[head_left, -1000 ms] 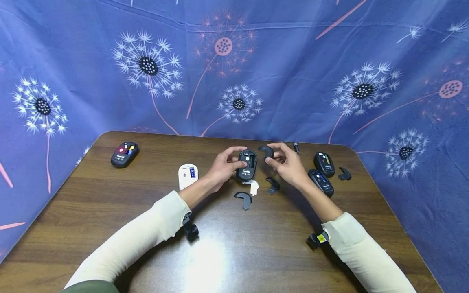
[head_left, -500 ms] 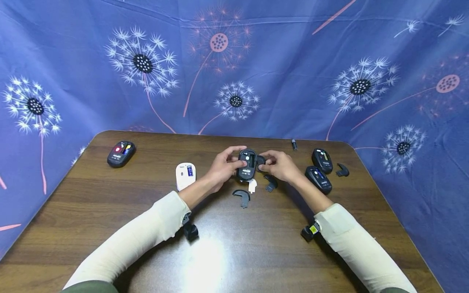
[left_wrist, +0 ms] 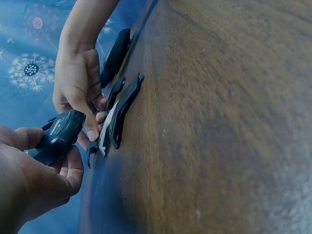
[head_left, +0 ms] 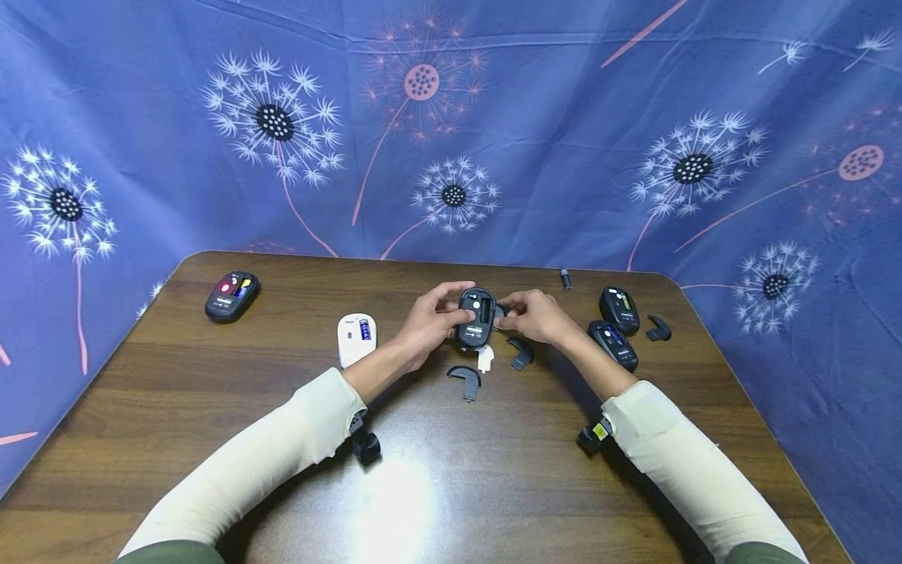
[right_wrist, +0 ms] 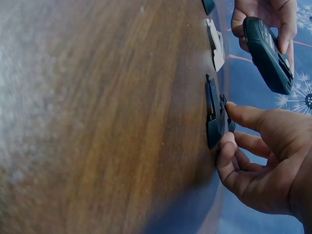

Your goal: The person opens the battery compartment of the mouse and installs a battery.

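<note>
My left hand (head_left: 428,319) holds a black computer mouse (head_left: 477,334) underside up, thumb across it, and its long battery slot is uncovered. In the left wrist view the mouse (left_wrist: 61,139) is raised off the table. Close to its right side, my right hand (head_left: 537,317) pinches a dark curved battery cover (head_left: 499,312). The right wrist view has this cover (right_wrist: 231,125) low by the table, partly hidden by fingers and apart from the mouse. A white cover (head_left: 485,359), a dark grey cover (head_left: 467,379) and a black cover (head_left: 521,354) lie nearby.
A white mouse (head_left: 357,341) lies beside the left forearm. One black mouse (head_left: 232,298) sits far left; two more, a rear one (head_left: 620,311) and a nearer one (head_left: 611,345), are at right beside a black cover (head_left: 658,329). A battery (head_left: 566,280) lies near the back edge.
My right hand has brought the battery cover left and down, from raised beside the mouse to low by the table. The left hand keeps its hold on the mouse.
</note>
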`<state>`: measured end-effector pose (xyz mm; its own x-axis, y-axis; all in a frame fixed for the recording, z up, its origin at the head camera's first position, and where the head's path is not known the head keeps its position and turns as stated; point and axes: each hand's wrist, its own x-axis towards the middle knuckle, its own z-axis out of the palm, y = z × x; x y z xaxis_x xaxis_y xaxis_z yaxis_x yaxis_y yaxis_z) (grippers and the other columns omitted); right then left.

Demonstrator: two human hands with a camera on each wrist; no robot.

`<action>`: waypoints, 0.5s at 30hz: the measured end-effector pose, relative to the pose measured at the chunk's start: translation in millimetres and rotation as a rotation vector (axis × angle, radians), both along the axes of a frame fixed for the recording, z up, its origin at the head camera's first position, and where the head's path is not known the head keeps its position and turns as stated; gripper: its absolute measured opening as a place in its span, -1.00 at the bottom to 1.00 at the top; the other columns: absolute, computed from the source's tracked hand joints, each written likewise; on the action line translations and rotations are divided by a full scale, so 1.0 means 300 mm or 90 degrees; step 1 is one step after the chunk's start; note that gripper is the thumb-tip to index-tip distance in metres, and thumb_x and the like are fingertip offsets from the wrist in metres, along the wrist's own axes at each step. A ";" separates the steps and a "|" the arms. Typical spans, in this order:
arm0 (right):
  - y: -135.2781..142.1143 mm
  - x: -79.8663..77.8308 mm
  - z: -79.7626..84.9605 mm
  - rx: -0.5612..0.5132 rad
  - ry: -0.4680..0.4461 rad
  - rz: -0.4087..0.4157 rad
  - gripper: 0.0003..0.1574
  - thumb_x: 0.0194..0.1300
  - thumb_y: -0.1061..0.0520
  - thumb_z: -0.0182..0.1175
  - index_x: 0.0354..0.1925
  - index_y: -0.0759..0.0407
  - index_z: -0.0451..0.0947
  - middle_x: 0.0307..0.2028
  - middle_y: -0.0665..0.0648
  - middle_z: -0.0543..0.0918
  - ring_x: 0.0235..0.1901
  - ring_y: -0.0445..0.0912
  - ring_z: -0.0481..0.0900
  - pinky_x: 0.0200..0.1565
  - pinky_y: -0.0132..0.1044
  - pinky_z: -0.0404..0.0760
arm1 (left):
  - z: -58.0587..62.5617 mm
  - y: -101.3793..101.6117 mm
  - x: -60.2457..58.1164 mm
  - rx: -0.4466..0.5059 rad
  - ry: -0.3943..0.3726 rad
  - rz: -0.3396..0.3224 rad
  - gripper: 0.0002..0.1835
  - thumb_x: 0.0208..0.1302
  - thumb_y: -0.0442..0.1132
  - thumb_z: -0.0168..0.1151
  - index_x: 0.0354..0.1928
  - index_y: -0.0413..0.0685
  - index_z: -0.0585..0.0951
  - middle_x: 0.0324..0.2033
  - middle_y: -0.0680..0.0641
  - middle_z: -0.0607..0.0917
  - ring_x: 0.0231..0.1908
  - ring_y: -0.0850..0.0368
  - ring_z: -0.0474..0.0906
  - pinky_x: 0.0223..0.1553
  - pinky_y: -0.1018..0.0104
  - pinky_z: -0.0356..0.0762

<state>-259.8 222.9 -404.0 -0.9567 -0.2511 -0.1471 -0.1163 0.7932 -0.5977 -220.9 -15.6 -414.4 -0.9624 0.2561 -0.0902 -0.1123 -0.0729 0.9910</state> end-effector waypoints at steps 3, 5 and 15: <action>-0.001 -0.003 0.002 -0.007 -0.003 -0.001 -0.37 0.54 0.04 0.47 0.43 0.28 0.67 -0.17 0.19 0.83 -0.28 -0.10 0.65 -0.28 -0.35 0.57 | -0.001 -0.001 -0.002 0.000 0.000 -0.001 -0.36 0.49 -0.45 0.40 0.55 0.08 0.61 0.09 -0.27 0.80 -0.12 0.15 0.74 -0.15 0.38 0.81; 0.001 -0.005 0.005 -0.017 -0.008 0.002 -0.38 0.56 0.05 0.45 0.43 0.29 0.67 -0.19 0.18 0.82 -0.32 -0.11 0.66 -0.32 -0.35 0.59 | -0.001 -0.003 -0.004 0.001 -0.002 -0.001 -0.36 0.48 -0.45 0.41 0.55 0.08 0.61 0.08 -0.26 0.80 -0.13 0.15 0.74 -0.15 0.38 0.81; 0.104 -0.066 0.037 0.003 0.018 -0.050 -0.43 0.67 0.03 0.32 0.45 0.30 0.63 -0.23 0.22 0.81 -0.34 -0.03 0.74 -0.38 -0.34 0.67 | 0.001 -0.010 -0.006 0.009 -0.008 0.002 -0.34 0.47 -0.46 0.43 0.54 0.11 0.63 0.11 -0.27 0.80 -0.13 0.15 0.75 -0.15 0.37 0.79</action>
